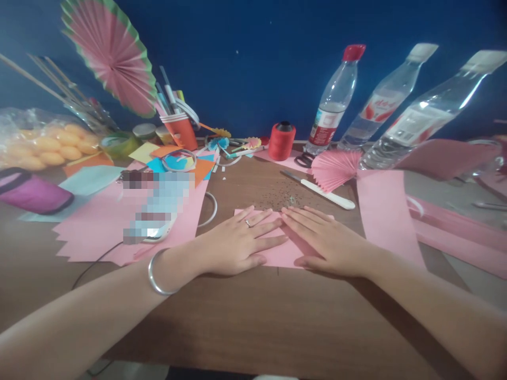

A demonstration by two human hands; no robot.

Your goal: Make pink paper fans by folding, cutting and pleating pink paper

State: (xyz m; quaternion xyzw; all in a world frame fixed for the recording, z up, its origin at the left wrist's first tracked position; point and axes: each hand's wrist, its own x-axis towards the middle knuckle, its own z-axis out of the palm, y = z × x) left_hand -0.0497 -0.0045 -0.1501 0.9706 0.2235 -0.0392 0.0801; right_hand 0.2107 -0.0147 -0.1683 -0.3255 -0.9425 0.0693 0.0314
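A small sheet of pink paper (283,254) lies on the brown table in front of me. My left hand (237,240) rests on its left part, palm down, fingers spread, with a ring on one finger and a bangle at the wrist. My right hand (328,240) lies flat on its right part, fingers stretched out and the fingertips close to those of my left hand. Neither hand grips anything. Just beyond the paper are dark crumbs (281,198) and a white-handled knife (328,194). A folded pink paper fan (335,168) lies behind the knife.
A red thread spool (281,141), black-handled scissors (304,159) and several plastic bottles, one red-capped (335,100), stand or lie at the back. Left are pink sheets (95,227), a pixelated object (158,206), an orange cup (180,132) of pens and a purple case (35,191).
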